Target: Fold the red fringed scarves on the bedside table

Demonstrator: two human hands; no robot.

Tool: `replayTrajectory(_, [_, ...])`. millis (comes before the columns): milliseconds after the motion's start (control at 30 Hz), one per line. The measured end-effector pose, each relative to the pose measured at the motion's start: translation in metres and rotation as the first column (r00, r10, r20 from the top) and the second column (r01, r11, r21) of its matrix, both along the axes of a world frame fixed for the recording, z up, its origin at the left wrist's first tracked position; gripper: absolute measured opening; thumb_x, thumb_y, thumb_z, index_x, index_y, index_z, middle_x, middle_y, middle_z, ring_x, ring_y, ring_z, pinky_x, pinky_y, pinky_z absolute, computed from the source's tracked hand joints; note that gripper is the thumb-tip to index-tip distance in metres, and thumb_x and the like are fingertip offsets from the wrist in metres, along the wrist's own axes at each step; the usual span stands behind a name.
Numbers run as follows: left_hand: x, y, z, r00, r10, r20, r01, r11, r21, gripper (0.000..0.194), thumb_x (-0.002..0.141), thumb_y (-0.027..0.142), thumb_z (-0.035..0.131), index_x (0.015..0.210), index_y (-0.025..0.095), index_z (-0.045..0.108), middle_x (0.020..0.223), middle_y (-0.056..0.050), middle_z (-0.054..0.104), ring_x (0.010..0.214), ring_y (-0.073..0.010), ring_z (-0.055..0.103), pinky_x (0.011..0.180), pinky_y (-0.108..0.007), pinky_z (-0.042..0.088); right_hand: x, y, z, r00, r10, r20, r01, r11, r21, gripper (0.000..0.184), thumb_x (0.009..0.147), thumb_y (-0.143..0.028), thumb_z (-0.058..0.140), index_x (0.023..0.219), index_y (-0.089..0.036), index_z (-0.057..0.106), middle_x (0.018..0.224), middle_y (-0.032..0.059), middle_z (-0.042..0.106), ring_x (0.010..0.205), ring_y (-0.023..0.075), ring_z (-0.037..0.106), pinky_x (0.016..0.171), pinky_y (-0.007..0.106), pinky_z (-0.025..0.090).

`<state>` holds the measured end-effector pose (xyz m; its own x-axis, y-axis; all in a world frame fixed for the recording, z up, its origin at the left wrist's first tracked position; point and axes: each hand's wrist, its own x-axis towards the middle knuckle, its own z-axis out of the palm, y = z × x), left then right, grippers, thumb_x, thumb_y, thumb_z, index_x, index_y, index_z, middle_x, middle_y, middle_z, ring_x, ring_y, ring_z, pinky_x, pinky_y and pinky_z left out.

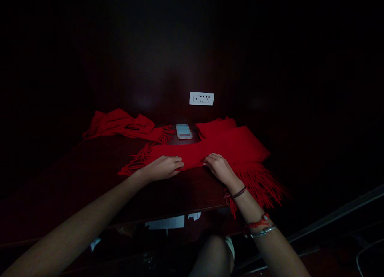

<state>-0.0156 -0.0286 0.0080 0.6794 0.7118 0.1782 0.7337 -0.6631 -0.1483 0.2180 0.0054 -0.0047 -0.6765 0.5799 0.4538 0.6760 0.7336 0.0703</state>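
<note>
A red fringed scarf (231,143) lies folded across a dark wooden table (99,177). My left hand (163,168) rests on the scarf's near edge, close to its left fringe, with the fingers curled down onto the cloth. To the right, my right hand (219,168) lies on the same near edge, fingers bent and pressing the fabric. The scarf's right end hangs over the table corner, its fringe (264,187) beside my right wrist.
A second red scarf (120,124) lies bunched at the table's back left. A small pale object (183,131) sits at the back between the scarves. A white wall socket (201,98) is above it. White paper scraps (166,222) lie below the table's front edge.
</note>
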Motion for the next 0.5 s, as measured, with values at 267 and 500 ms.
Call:
replayTrajectory(267, [-0.001, 0.006, 0.001, 0.973, -0.051, 0.224, 0.102, 0.970, -0.222, 0.030, 0.087, 0.032, 0.023, 0.097, 0.019, 0.049, 0.114, -0.004, 0.047, 0.105, -0.0122, 0.041, 0.089, -0.024, 0.029, 0.004, -0.018, -0.001, 0.986, -0.006, 0.168, 0.006, 1.000, -0.001, 0.011, 0.079, -0.018, 0.045, 0.080, -0.016, 0.056, 0.079, 0.0044, 0.057, 0.075, 0.0140, 0.050, 0.072, 0.026, 0.035])
replayTrajectory(500, [0.025, 0.039, -0.006, 0.983, -0.184, 0.018, 0.177, 0.909, -0.376, 0.042, 0.086, 0.037, 0.021, 0.128, 0.030, 0.021, 0.135, 0.001, 0.021, 0.124, -0.0171, 0.011, 0.098, -0.039, 0.013, 0.010, -0.027, -0.006, 0.971, -0.022, 0.238, 0.029, 0.999, -0.028, 0.019, 0.078, -0.009, 0.044, 0.093, -0.015, 0.054, 0.089, 0.0082, 0.059, 0.082, 0.0154, 0.054, 0.072, 0.025, 0.039])
